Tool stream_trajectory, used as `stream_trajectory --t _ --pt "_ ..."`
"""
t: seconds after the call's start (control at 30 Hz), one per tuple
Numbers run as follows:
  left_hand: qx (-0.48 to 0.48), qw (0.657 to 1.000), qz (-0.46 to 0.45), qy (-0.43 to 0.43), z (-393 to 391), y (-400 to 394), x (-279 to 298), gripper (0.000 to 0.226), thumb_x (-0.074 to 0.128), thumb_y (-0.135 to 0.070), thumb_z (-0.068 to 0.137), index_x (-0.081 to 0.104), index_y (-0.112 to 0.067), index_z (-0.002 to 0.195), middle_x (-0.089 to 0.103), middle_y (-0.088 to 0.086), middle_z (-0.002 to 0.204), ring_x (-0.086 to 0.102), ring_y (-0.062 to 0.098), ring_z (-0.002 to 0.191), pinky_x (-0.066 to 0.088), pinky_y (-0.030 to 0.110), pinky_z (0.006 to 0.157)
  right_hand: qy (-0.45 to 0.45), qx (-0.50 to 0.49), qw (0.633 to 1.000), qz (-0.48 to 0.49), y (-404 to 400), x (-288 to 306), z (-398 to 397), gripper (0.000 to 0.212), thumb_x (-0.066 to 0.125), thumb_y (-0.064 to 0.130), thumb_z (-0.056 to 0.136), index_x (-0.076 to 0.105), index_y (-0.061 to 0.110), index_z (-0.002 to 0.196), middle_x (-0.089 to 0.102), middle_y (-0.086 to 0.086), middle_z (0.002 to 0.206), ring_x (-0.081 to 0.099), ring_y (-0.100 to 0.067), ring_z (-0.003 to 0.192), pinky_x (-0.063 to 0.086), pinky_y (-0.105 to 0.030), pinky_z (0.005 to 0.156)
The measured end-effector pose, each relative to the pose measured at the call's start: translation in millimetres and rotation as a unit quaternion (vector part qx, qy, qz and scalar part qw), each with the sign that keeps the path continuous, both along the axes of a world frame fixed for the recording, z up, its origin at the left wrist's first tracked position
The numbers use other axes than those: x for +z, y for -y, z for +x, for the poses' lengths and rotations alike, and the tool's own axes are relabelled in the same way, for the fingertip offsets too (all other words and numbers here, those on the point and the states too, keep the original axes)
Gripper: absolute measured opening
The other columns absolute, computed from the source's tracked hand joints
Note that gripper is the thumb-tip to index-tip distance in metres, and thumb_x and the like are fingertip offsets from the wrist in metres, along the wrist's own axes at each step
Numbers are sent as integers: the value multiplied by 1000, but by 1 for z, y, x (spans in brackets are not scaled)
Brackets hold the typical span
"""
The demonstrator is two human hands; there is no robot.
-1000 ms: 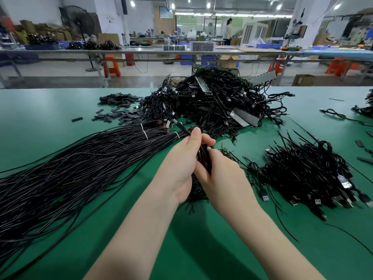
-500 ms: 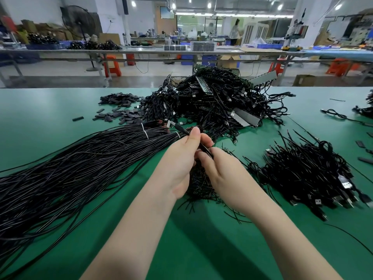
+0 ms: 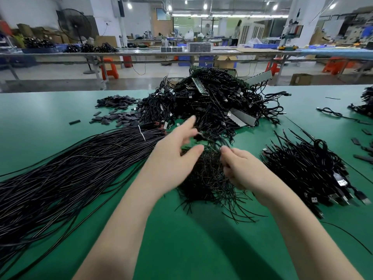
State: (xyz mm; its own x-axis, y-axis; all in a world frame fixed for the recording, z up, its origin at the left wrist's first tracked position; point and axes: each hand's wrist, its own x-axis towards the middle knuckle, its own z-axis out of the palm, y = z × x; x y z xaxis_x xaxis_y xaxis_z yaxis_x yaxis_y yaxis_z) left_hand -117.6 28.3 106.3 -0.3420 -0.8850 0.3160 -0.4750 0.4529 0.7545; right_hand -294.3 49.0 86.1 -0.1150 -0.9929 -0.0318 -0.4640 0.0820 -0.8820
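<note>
1. Left hand (image 3: 175, 158): forearm comes in from the bottom centre of the frame, angled up and right. The hand is lifted over the worktop (image 3: 40, 122) with the back of the hand to the camera.
2. Left fingers (image 3: 190, 122) are spread and straight-ish. The index points to the upper centre and the thumb sticks out right over the short-wire pile (image 3: 203, 182). They hold nothing. The hand is motion-blurred.
3. Right hand (image 3: 242, 170): forearm comes in from the lower right, angled up and left, with the knuckles up.
4. Right fingers (image 3: 228, 153) are curled in, tips pressed together, pinching one end of a thin black wire (image 3: 214, 140).
5. The wire is at frame centre, between the two hands. It runs up-left from the right fingertips toward the left fingers, above the short-wire pile. It is blurred, so I cannot tell if the far end touches the left hand.
6. The short-wire pile lies on the worktop directly under and between the hands, partly hidden by both.
7. Long cables (image 3: 70, 172) fan across the left of the frame. Their tied end is near the left hand.
8. A heap (image 3: 212, 102) of cables and boards sits upper centre, just beyond the hands.
9. USB cables (image 3: 306, 170) are piled at right, just beside the right hand.
10. Sleeves (image 3: 117, 112), small and dark, are scattered upper left of the heap.
</note>
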Motion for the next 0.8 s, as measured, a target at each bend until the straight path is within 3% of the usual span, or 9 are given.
stream_trajectory --t 0.07,0.13,0.2,0.27,0.33,0.5,0.6,0.67,0.8 --pt "-7 958 -194 210 -5 0 -1 64 63 -31 93 33 -36 150 32 -12 156 26 10 144 19 37 120 54 89 992 76 -3 2 -8 39 35 41 104 42 18 73 38 10 49 28 -11 43 21 -23 44" --pt "-56 928 -212 302 -13 -1 -5 60 61 -35 93 36 -37 148 32 -14 156 24 8 145 7 34 120 13 165 980 111 -6 1 -14 38 35 40 104 41 19 72 34 10 50 24 -12 45 20 -24 43" --pt "-92 921 -178 335 -22 -4 -11 50 57 -38 94 44 -38 142 49 -16 144 40 8 135 21 31 116 -26 210 968 138 -7 -2 -19 38 36 37 103 40 19 70 32 10 50 24 -10 45 20 -22 42" --pt "-89 919 -154 351 -27 -8 -14 35 56 -40 94 55 -36 129 61 -10 127 53 16 121 44 34 95 -27 227 959 166 -7 -4 -24 39 36 35 104 40 19 69 30 10 50 23 -9 45 20 -21 42" --pt "-70 920 -143 359 -30 -9 -15 20 54 -42 93 61 -33 110 64 -5 109 57 20 106 47 33 77 -21 241 953 181 -6 -6 -28 39 37 36 104 40 19 68 28 9 51 22 -10 46 19 -21 43" --pt "-54 906 -117 404 -35 -6 -24 16 46 -32 97 61 -26 98 64 -1 98 61 26 92 44 31 66 -84 248 953 153 -2 -12 -30 38 49 44 98 50 20 69 40 10 52 33 -11 49 29 -21 45" --pt "-57 918 -86 384 -21 4 -24 20 47 -37 99 63 -26 98 65 -3 96 62 21 90 52 34 73 -96 195 971 97 2 -11 -31 47 50 67 86 62 21 81 58 8 60 51 -11 53 41 -24 55" --pt "-45 950 -34 307 -4 15 -20 21 50 -39 98 62 -28 86 66 -8 87 64 10 79 54 31 74 -67 109 991 41 7 -14 -36 58 31 81 82 64 35 96 70 10 77 64 -6 67 49 -29 71" --pt "36 998 1 57 25 27 -9 21 51 -31 97 63 -30 81 67 -11 74 65 -5 65 49 11 63 -122 -42 986 -103 23 -36 -37 46 34 60 96 61 31 121 68 10 105 62 -11 98 48 -39 95"
